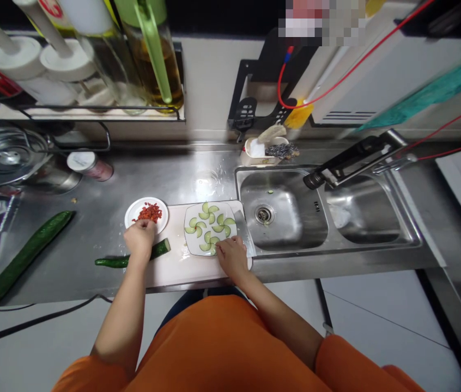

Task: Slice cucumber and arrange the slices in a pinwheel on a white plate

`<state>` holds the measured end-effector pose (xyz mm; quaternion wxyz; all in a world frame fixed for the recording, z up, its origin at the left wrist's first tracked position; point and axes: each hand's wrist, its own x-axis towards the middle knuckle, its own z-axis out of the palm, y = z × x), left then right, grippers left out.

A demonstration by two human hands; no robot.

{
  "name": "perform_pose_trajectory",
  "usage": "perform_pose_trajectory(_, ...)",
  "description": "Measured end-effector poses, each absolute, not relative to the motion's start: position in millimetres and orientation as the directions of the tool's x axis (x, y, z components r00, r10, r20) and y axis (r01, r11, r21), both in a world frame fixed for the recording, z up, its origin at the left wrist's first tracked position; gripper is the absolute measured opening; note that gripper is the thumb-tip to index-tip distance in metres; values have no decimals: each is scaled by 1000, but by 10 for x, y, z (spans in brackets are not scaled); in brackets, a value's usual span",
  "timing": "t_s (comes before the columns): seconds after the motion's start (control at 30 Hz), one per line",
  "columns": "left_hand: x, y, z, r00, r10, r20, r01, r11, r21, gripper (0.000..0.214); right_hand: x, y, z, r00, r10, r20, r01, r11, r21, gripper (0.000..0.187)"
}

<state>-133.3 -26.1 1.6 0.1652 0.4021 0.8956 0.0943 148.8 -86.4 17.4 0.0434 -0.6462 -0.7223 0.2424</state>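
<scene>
My left hand [139, 239] is closed in a pinch at the near edge of a round white plate [129, 209], beside small red pieces [151, 212]. What its fingertips hold, if anything, is hidden. My right hand [232, 257] is over the near right corner of a squarish plate [193, 212], fingers bent together near a cucumber slice, their contents unclear. Several pale green cucumber slices [211, 218] lie there in pinwheel groups, with a red bit at one centre. This plate sits on a white cutting board [177, 272]. Under my left wrist lies a cut cucumber [159, 249].
A whole cucumber [30, 247] lies at the left, near a lidded steel pot [46, 177] and a small jar [90, 165]. A double sink [291, 218] with a dark faucet [339, 163] is to the right. Bottles [152, 60] stand on the rack above the counter.
</scene>
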Motion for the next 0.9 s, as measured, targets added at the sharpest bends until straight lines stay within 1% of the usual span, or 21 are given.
perform_pose_trajectory(0.13,-1384,-343,37,-641,734,-225,646,674,360,33,1476,-843,223,-158,950,-269,916,39,-398,20)
perform_pose_trajectory(0.27,-1411,-376,52,-639,727,-251,627,682,376,32,1460,-823,249,-163,943,-289,922,42,-385,21)
perform_pose_trajectory(0.47,-1421,-396,33,-571,754,-324,691,655,306,30,1460,-814,247,-178,941,-286,921,57,-385,20)
perform_pose_trajectory(0.63,-1378,-406,61,-583,751,-308,676,660,329,31,1474,-836,242,-174,943,-282,916,51,-397,21)
perform_pose_trajectory(0.73,-1336,-393,88,-577,757,-308,689,653,315,31,1480,-850,231,-173,945,-279,911,45,-411,20)
perform_pose_trajectory(0.9,-1321,-386,89,-527,806,-270,761,589,272,31,1496,-863,225,-163,948,-274,910,37,-413,19)
